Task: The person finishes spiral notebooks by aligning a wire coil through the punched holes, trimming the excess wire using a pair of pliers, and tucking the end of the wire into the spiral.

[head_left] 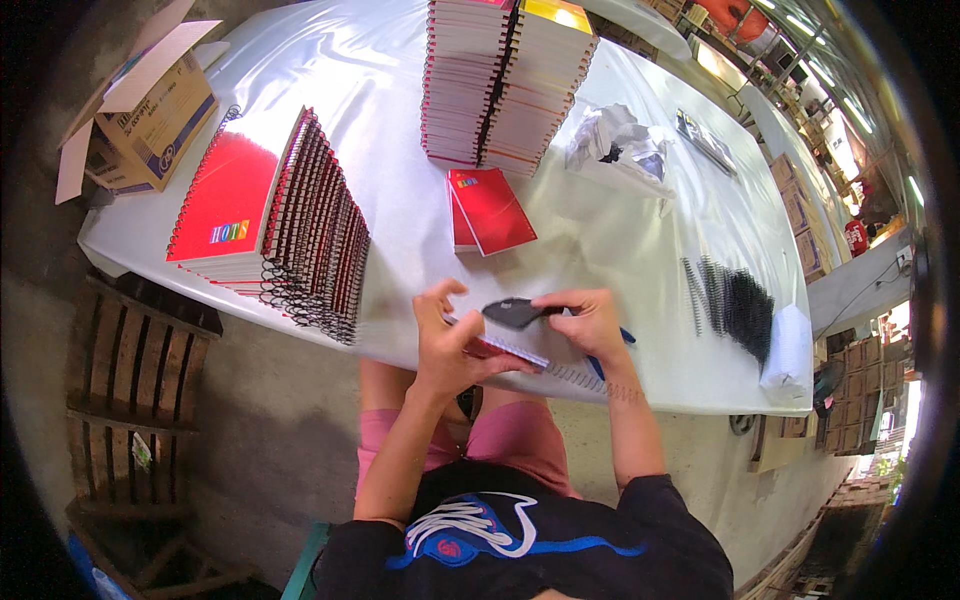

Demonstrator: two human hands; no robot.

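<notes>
My left hand (445, 340) grips a small red-covered notebook (512, 352) at the table's near edge, thumb and fingers around it. A thin spiral coil (590, 382) sticks out of the notebook's right end, towards my right forearm. Just above the notebook, my right hand (588, 318) pinches a flat, dark, rounded object (512, 313) between thumb and fingers; it is slightly blurred and its kind is unclear. A blue-handled tool (597, 367) lies partly hidden beside my right hand. Beyond my hands lie red booklets (492, 212), one askew on another.
At the left stands a stack of red spiral notebooks (222, 195), with an open cardboard box (158, 120) behind. Tall book stacks (465, 90) rise at the back. Crumpled paper (620, 145), black coils (735, 310) and a white roll (788, 350) lie to the right. A wooden slatted chair (130, 355) stands lower left.
</notes>
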